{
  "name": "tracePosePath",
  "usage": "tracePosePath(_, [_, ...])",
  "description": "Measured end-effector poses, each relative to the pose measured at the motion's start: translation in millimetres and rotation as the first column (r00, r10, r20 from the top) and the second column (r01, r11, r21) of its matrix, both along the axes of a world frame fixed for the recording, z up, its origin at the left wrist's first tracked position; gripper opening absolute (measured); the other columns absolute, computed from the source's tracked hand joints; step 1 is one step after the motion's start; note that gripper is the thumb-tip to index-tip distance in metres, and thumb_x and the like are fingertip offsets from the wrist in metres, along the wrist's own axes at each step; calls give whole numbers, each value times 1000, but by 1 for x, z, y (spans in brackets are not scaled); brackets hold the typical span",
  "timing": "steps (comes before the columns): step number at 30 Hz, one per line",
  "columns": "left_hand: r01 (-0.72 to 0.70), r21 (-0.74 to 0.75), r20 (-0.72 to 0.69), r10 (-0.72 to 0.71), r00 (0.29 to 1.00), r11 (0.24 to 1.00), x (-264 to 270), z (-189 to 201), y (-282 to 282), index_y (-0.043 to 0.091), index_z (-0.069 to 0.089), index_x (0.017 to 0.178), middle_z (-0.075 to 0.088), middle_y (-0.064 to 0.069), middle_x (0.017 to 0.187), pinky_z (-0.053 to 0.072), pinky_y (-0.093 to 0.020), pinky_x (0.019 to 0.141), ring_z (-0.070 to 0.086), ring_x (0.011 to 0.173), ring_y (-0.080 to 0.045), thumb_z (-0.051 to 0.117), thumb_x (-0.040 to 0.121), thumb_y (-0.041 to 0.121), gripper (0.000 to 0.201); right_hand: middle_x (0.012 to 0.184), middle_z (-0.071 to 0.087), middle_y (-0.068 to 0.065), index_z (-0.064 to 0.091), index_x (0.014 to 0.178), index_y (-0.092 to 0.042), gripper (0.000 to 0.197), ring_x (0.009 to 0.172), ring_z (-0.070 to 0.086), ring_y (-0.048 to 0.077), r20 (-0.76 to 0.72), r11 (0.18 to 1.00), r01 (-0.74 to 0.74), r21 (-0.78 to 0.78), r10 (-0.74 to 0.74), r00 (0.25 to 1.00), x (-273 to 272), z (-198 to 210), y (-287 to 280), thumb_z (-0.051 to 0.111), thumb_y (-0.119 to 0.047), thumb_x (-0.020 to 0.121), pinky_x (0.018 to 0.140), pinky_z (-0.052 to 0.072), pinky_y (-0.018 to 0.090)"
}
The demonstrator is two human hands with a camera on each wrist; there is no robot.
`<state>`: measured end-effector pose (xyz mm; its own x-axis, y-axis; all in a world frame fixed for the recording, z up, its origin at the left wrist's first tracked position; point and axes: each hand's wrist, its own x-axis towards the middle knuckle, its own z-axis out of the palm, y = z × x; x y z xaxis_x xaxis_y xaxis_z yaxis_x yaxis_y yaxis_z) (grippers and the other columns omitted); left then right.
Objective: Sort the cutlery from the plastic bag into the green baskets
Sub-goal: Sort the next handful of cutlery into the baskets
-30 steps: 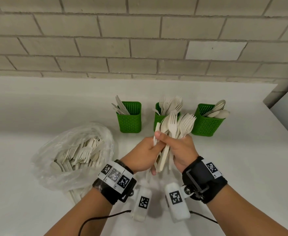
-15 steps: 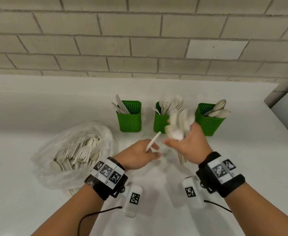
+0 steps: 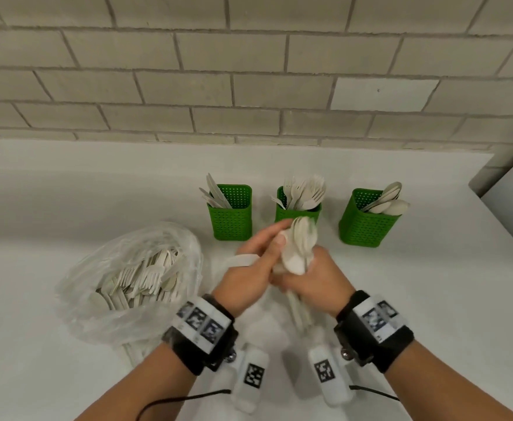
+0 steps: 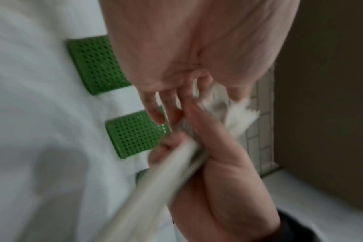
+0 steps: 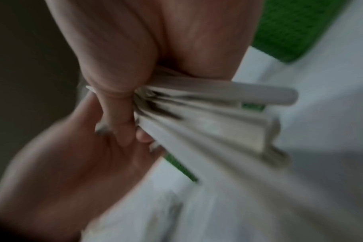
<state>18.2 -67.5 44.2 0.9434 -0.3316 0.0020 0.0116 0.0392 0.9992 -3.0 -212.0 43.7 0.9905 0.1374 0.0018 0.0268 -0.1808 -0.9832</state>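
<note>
Cutlery bundle, blurred, sits gripped in the right hand; left hand pinches a blurred utensil, type unclear.

A flat white table is carrying three green perforated plastic baskets in a row, and a crumpled clear plastic bag of pale cutlery is lying left of and nearer than them.

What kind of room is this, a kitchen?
Maybe a canteen or a work room, hard to say. There's a plain brick wall, a white counter, three green baskets of cutlery and a plastic bag with more.
</note>
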Motion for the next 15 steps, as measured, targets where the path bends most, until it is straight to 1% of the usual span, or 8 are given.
tracePosePath(2, [-36, 37, 46, 35, 998, 999, -4, 4, -10, 18, 67, 117, 72, 5, 109, 48, -15, 91, 65, 105, 2, 32, 105, 34, 39, 83, 71, -3, 68, 91, -17, 29, 77, 67, 6, 56, 978, -34, -206, 46, 997, 0, -9, 8, 80, -7, 67, 68, 54, 27])
tracePosePath(5, [-69, -4, 99, 69, 993, 998, 4, 5, -5, 11, 64, 123, 71, 1, 117, 52, -25, 93, 66, 108, -10, 26, 101, 40, 52, 82, 70, -4, 66, 86, -22, 26, 76, 65, 8, 42, 944, 19, -330, -6, 999, 4, -16, -3, 82, -18, 66, 72, 55, 33])
tracePosePath(6, [-101, -8, 114, 101, 988, 995, 7, 3, -1, 9, 65, 120, 72, 0, 111, 55, -27, 86, 68, 100, -12, 27, 99, 43, 55, 81, 71, -3, 67, 85, -21, 24, 75, 66, 8, 36, 949, 46, -312, -36, 999, 5, -15, -8, 83, -19, 67, 72, 54, 31])
tracePosePath(8, [-216, -36, 149, 219, 964, 976, 12, 2, 4, 8, 69, 107, 70, 4, 82, 52, -27, 63, 64, 70, -14, 29, 98, 44, 54, 77, 71, 0, 69, 82, -12, 19, 70, 66, 11, 49, 969, 140, -204, -133, 990, 7, -11, -17, 84, -18, 72, 67, 52, 28])
tracePosePath(10, [-295, -25, 179, 295, 939, 955, 15, -3, 7, 10, 69, 98, 49, 11, 58, 38, -19, 52, 44, 54, -11, 36, 102, 38, 43, 70, 69, 3, 67, 79, -7, 21, 65, 64, 12, 62, 964, 254, -76, -250, 966, 10, -7, -22, 84, -16, 73, 65, 49, 24])
tracePosePath(12, [-185, -11, 139, 184, 973, 983, 12, -7, 6, 11, 63, 110, 40, 14, 61, 35, -11, 52, 37, 56, -6, 64, 91, 39, 34, 67, 65, -2, 64, 79, -11, 27, 63, 61, 10, 61, 956, 293, 10, -293, 954, 11, -4, -21, 88, -10, 67, 63, 49, 23])
tracePosePath(14, [55, -61, 81, -50, 995, 997, 9, -15, -2, 12, 53, 126, 46, 11, 73, 41, -11, 58, 45, 61, -3, 86, 58, 55, 87, 69, 62, 0, 63, 79, -13, 33, 66, 59, 10, 62, 970, 236, 51, -239, 969, 12, -3, -12, 87, 2, 62, 62, 50, 30])
tracePosePath(15, [141, -67, 62, -137, 989, 988, 8, -19, -7, 11, 52, 128, 56, 6, 83, 48, -16, 68, 56, 71, -4, 89, 51, 57, 97, 72, 64, 3, 64, 82, -11, 31, 68, 60, 11, 64, 980, 192, 43, -195, 979, 12, -4, -6, 82, 8, 65, 65, 52, 35])
